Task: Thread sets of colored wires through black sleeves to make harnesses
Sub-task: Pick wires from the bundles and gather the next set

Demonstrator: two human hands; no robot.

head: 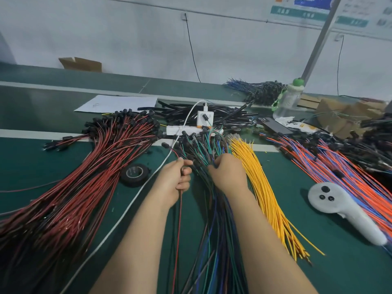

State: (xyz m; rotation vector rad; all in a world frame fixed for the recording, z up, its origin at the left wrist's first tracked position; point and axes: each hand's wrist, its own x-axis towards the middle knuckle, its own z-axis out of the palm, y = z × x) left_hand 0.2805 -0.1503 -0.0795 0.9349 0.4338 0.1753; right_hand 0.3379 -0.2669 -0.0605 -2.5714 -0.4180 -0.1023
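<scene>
Bundles sorted by colour fan across the green table point(286, 187), probably so each set can be drawn from without tangling. A thick sheaf of red and black wires point(84, 177) lies toward the left edge, a sheaf of yellow wires point(265, 187) right of centre, and orange and blue wires point(339, 166) toward the right edge. A pile of loose black sleeves point(222, 115) sits at the far side, beyond a white power strip point(176, 130). At the middle, the left hand point(176, 181) is clenched round a thin red wire point(179, 219) that trails toward the near edge; the fist likely keeps this picked strand apart from the heap. The right hand point(228, 172), just beside it, curls its fingers down into the mixed bundle of dark blue, green and black wires point(212, 219). Its fingertips are buried, so whether they pinch a strand cannot be told. A set seems to be in gathering, with no sleeve in hand yet.
</scene>
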